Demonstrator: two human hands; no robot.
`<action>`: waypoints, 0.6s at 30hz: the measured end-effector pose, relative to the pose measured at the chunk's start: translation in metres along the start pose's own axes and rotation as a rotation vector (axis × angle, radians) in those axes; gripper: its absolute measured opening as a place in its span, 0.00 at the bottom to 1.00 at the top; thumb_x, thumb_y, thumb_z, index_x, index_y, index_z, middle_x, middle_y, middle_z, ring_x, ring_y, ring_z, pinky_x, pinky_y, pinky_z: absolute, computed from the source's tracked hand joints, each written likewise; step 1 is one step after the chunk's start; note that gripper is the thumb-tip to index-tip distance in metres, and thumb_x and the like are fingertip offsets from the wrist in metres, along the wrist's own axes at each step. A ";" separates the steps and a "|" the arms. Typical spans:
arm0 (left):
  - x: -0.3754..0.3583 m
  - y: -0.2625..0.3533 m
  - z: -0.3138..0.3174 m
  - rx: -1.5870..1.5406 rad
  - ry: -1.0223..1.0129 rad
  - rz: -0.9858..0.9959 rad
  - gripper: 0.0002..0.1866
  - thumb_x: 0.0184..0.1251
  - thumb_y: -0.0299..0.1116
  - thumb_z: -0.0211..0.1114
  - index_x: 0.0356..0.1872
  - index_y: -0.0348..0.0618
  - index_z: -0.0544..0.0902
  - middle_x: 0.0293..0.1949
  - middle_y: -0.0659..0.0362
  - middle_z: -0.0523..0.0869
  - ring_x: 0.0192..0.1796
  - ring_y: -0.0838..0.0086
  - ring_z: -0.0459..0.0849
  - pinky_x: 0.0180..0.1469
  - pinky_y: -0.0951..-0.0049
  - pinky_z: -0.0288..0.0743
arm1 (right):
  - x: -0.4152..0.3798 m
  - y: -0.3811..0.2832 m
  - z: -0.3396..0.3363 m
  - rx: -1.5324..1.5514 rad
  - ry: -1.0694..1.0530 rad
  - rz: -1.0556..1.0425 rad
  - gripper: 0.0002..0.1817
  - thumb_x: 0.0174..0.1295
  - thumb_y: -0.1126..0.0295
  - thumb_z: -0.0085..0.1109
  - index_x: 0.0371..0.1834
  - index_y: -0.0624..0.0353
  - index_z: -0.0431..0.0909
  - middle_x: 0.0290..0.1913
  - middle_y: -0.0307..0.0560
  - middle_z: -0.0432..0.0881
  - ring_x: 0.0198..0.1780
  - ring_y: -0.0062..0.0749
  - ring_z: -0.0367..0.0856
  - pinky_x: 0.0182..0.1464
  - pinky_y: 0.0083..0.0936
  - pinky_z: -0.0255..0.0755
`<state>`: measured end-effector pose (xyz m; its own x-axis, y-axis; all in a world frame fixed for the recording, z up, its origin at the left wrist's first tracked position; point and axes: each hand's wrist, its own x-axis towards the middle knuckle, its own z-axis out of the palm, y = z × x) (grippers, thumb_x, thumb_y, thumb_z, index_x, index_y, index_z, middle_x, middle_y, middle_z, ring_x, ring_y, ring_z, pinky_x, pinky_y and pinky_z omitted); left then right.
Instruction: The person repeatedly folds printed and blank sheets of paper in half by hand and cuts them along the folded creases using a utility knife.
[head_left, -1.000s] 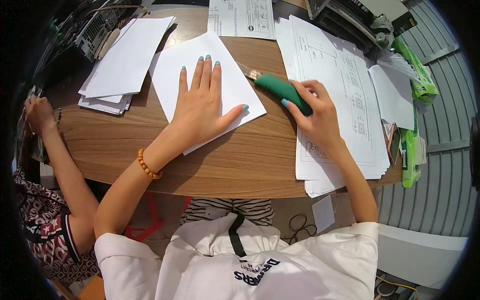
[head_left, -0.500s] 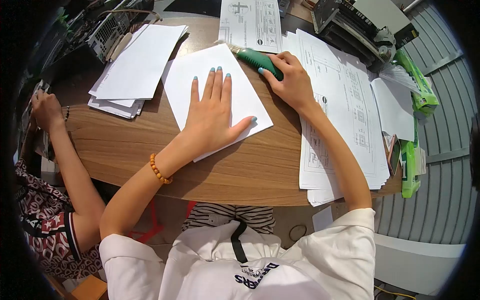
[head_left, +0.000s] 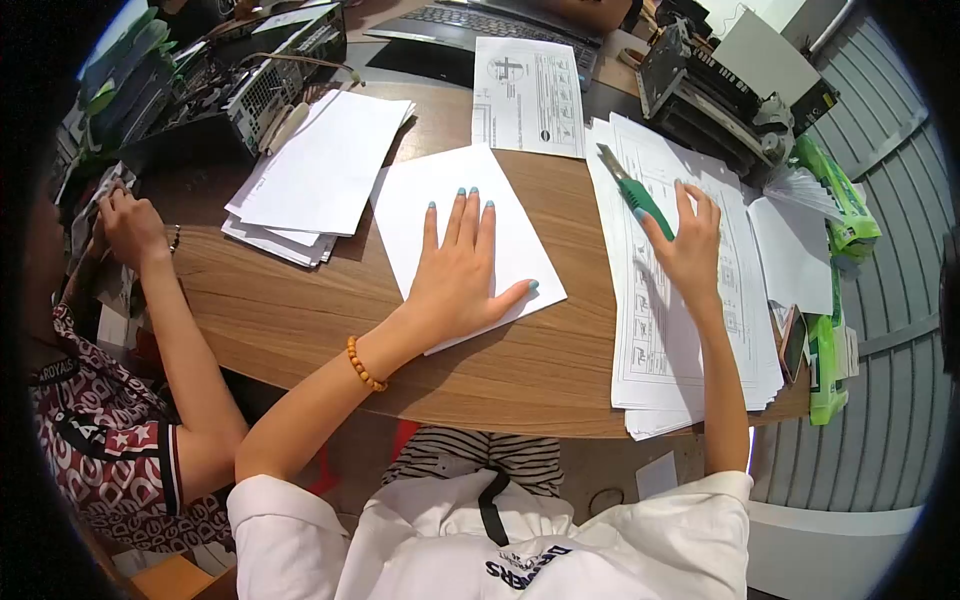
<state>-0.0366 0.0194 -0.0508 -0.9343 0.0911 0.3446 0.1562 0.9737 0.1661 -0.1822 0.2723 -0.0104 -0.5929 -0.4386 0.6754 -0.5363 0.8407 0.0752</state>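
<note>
Currently the left hand (head_left: 455,285) is lying flat, palm down, on a white sheet (head_left: 525,265) near the middle of the wooden table (head_left: 520,375); its fingers are pointing to the far side, the thumb is stretching out to the right, and it is gripping nothing. An orange bead bracelet (head_left: 365,365) is circling that wrist. To the right, the right hand (head_left: 692,255) is hovering or resting, cannot tell which, over a stack of printed sheets (head_left: 640,335). Its fingers are spreading loosely, well away from the thumb, and are not wrapping anything. A green utility knife (head_left: 637,192) is lying slantwise on that stack, its bare blade (head_left: 609,160) pointing far left; the thumb is overlapping the handle, though whether it is pressing there cannot be told. Far from the left hand, a single printed page (head_left: 528,95) is lying before a laptop (head_left: 470,22). A pile of white papers (head_left: 325,165) is sitting farther left, just beside an opened computer case (head_left: 290,60). At the right edge, green packages (head_left: 845,205) are lining the table. On the left, another person's hand (head_left: 135,228) is resting near the table's edge, a patterned sleeve (head_left: 110,450) showing nearer.
</note>
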 end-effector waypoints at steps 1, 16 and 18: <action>-0.001 0.000 -0.001 0.007 0.005 0.002 0.46 0.63 0.61 0.52 0.65 0.22 0.58 0.67 0.31 0.57 0.73 0.44 0.50 0.71 0.44 0.38 | 0.001 -0.011 -0.008 0.182 -0.003 -0.015 0.22 0.61 0.63 0.59 0.54 0.66 0.74 0.45 0.56 0.78 0.44 0.45 0.78 0.52 0.35 0.70; 0.002 -0.005 -0.001 -0.269 0.132 -0.063 0.47 0.68 0.61 0.46 0.70 0.26 0.46 0.70 0.32 0.45 0.74 0.41 0.38 0.69 0.37 0.31 | 0.060 -0.105 -0.001 1.138 -1.050 0.358 0.12 0.59 0.69 0.61 0.37 0.69 0.84 0.21 0.36 0.77 0.21 0.15 0.71 0.21 0.15 0.61; 0.000 -0.006 -0.015 -0.387 0.357 -0.005 0.46 0.67 0.56 0.51 0.71 0.28 0.47 0.71 0.33 0.44 0.74 0.40 0.38 0.68 0.36 0.33 | 0.069 -0.096 -0.020 1.148 -1.026 0.375 0.11 0.58 0.69 0.62 0.36 0.69 0.84 0.21 0.35 0.76 0.19 0.13 0.68 0.18 0.13 0.57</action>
<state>-0.0329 0.0104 -0.0380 -0.7786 -0.0565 0.6250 0.3217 0.8192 0.4748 -0.1592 0.1675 0.0434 -0.6725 -0.6887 -0.2710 -0.1397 0.4777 -0.8673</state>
